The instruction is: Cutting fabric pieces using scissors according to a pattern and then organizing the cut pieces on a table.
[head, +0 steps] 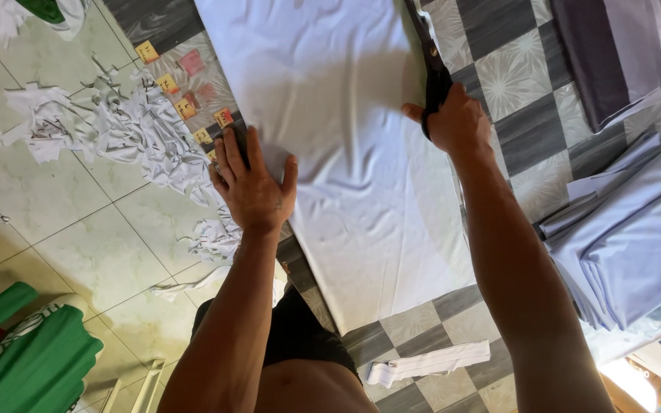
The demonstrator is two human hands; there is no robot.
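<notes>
A sheet of white fabric point(346, 138) lies spread over a table with a grey checked cover point(514, 84). My left hand point(252, 183) presses flat on the fabric's left edge, fingers spread, at the table's side. My right hand point(457, 118) grips the black handles of a pair of scissors point(431, 73), whose blades run along the fabric's right edge toward the top of the view.
Folded pale lilac cloth point(636, 237) is stacked at the right, dark grey fabric point(613, 53) above it. White scraps point(124, 130) litter the tiled floor at left. Small coloured tags point(185, 99) line the table edge. A green garment point(24, 359) lies bottom left, a white strip point(430, 361) near the front.
</notes>
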